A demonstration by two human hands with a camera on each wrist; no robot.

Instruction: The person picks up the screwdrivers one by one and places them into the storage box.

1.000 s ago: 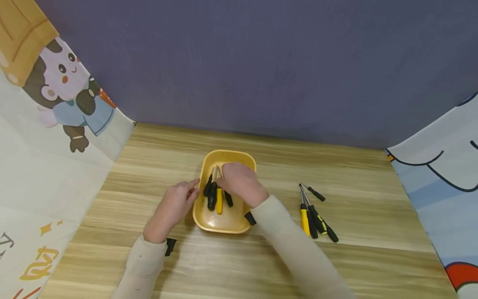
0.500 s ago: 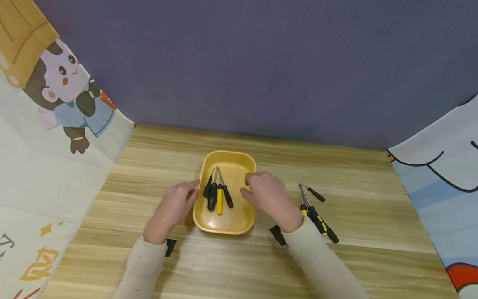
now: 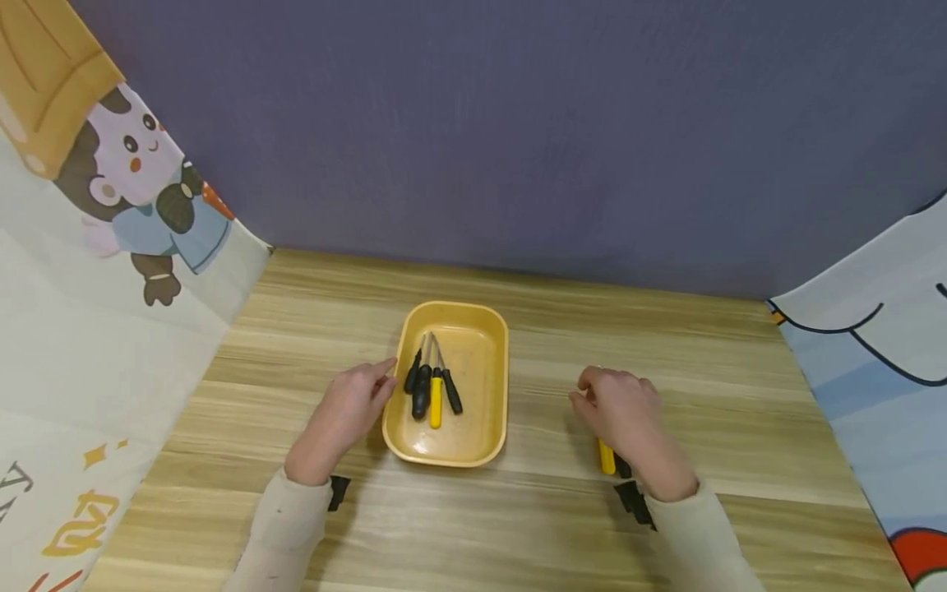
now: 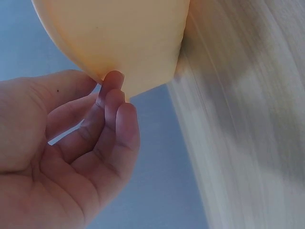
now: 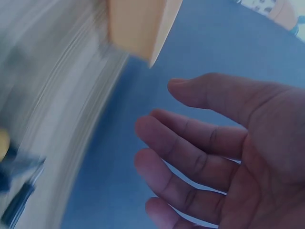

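Observation:
A yellow plastic tray (image 3: pixel 505 395) stands on the wooden table. Inside its left half lie several screwdrivers, among them a thick black one (image 3: pixel 420 395) and a yellow-handled one (image 3: pixel 436 403). My left hand (image 3: pixel 344 411) touches the tray's left rim with its fingertips; the left wrist view shows thumb and bent fingers against the outer wall. Over the table to the right hovers my right hand (image 3: pixel 625 415), fingers loosely bent and holding nothing. It partly hides more screwdrivers beneath; a yellow handle (image 3: pixel 606 457) and a black handle (image 3: pixel 622 467) peek out.
The wooden tabletop (image 3: pixel 473 526) carries both the tray and the second group of screwdrivers. A dark blue-grey panel (image 3: pixel 518 148) rises behind it. Printed white panels with cartoon figures border the left (image 3: pixel 155 197) and right (image 3: pixel 851 362) sides.
My right hand has come out of the tray and moved right, over the screwdrivers on the table. Several screwdrivers stay in the tray. The left hand keeps its place at the rim.

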